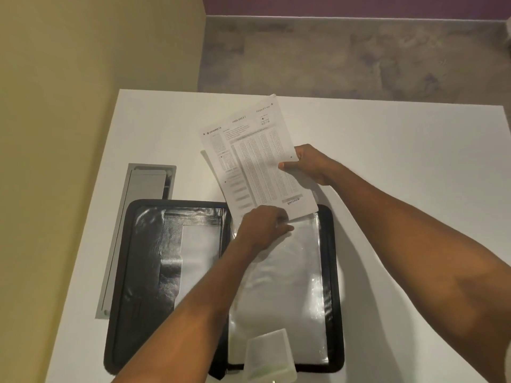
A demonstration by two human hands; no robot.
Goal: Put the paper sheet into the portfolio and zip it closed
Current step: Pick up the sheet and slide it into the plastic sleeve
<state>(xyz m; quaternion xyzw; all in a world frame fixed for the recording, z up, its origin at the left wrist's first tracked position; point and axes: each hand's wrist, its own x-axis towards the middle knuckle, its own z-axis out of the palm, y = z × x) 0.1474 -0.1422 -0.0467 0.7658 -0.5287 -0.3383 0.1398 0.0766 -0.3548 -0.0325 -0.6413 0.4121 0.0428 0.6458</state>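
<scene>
A black zip portfolio (143,272) lies open flat on the white table, with a dark inner cover on its left half and clear plastic sleeves (290,272) on its right half. A printed paper sheet (254,156) is held tilted above the portfolio's far edge, its lower edge at the top of the sleeves. My right hand (307,164) grips the sheet's right edge. My left hand (262,225) pinches at the sheet's bottom edge and the top of the sleeve; which of the two it holds I cannot tell.
The white table (401,161) reaches far and right, ending at a grey floor. A grey metal cable tray (132,217) is set into the table left of the portfolio. A pale translucent object (268,357) sits at the portfolio's near edge. A yellowish wall stands at left.
</scene>
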